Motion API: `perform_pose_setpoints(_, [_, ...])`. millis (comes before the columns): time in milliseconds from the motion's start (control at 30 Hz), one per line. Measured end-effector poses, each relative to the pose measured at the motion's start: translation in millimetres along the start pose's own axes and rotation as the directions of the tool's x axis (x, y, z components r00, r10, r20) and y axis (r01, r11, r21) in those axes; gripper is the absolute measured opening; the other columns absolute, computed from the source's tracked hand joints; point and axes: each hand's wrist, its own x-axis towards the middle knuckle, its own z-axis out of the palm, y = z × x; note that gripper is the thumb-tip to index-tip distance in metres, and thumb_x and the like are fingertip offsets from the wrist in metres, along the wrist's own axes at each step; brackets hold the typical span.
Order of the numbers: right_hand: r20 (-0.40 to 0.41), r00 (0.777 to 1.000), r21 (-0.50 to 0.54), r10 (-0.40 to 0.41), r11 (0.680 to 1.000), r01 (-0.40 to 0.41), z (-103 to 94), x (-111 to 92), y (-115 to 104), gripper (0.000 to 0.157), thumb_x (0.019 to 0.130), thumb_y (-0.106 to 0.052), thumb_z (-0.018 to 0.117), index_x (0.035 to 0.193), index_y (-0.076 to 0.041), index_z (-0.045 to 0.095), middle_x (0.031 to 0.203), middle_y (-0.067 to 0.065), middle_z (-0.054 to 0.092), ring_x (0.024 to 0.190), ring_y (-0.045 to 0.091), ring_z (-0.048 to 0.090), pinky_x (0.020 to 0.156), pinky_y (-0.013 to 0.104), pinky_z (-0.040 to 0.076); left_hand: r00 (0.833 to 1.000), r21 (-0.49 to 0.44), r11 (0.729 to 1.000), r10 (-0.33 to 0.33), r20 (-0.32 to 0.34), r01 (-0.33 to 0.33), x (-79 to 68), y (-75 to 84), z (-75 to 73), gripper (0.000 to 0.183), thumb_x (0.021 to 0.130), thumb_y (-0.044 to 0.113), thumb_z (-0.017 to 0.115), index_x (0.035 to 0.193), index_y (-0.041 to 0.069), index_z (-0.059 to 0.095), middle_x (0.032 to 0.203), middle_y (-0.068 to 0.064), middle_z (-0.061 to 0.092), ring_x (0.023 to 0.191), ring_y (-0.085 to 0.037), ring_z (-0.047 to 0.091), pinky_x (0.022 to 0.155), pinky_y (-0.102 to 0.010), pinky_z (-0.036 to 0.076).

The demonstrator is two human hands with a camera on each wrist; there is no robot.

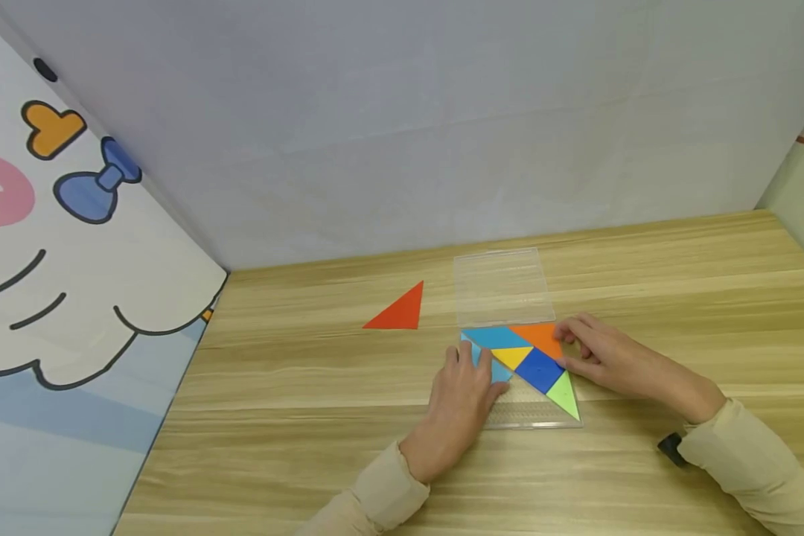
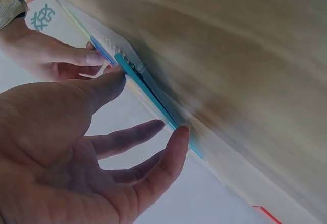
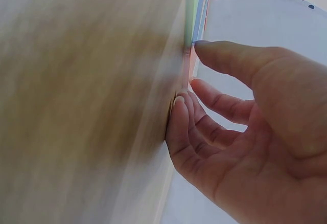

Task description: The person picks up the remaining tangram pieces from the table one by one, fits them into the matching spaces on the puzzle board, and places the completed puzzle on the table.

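Note:
A clear tangram tray lies on the table with several coloured pieces in it. My left hand holds a light-blue piece at the tray's left side, thumb at one end and fingers at the other. In the left wrist view this teal-looking piece sits tilted, one end raised off the tray. My right hand rests at the tray's right edge, its fingers bent and its fingertips touching the orange piece. Beside that lie a dark-blue square, a yellow triangle, a green triangle and a blue parallelogram.
A red triangle lies apart on the table, left of the tray. Behind the tray is a clear flat lid. A pale wall stands at the table's back, and a cartoon-printed panel borders the left.

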Motion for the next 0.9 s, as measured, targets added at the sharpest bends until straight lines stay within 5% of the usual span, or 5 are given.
perform_pose_setpoints(233, [0.002, 1.0, 0.004, 0.006, 1.0, -0.006, -0.1, -0.2, 0.2, 0.028, 0.096, -0.006, 0.072, 0.12, -0.001, 0.059, 0.114, 0.008, 0.059, 0.083, 0.009, 0.05, 0.072, 0.028, 0.051, 1.0, -0.04, 0.999, -0.007, -0.008, 0.006, 1.8, -1.4, 0.3, 0.048, 0.089, 0.048, 0.076, 0.108, 0.006, 0.064, 0.096, -0.011, 0.057, 0.076, -0.019, 0.05, 0.049, -0.016, 0.042])
perform_pose_setpoints(633, [-0.001, 1.0, -0.006, -0.011, 1.0, 0.011, -1.0, -0.2, -2.0, 0.028, 0.095, -0.007, 0.073, 0.119, -0.001, 0.059, 0.112, 0.008, 0.059, 0.084, 0.009, 0.049, 0.072, 0.027, 0.051, 0.977, -0.108, 0.991, -0.061, 0.204, 0.084, 4.5, -6.9, -10.8, 0.057, 0.093, 0.051, 0.071, 0.128, 0.007, 0.059, 0.119, -0.014, 0.053, 0.086, -0.022, 0.052, 0.053, -0.022, 0.047])
perform_pose_setpoints(900, [0.002, 1.0, -0.004, -0.005, 1.0, 0.005, -3.1, -1.1, -7.8, 0.027, 0.095, -0.007, 0.072, 0.118, -0.001, 0.059, 0.112, 0.008, 0.059, 0.083, 0.009, 0.049, 0.072, 0.027, 0.051, 0.986, -0.085, 0.993, -0.071, 0.153, 0.085, 4.8, -6.8, -10.6, 0.059, 0.09, 0.054, 0.072, 0.118, 0.003, 0.058, 0.106, -0.012, 0.053, 0.078, -0.019, 0.047, 0.05, -0.021, 0.045])
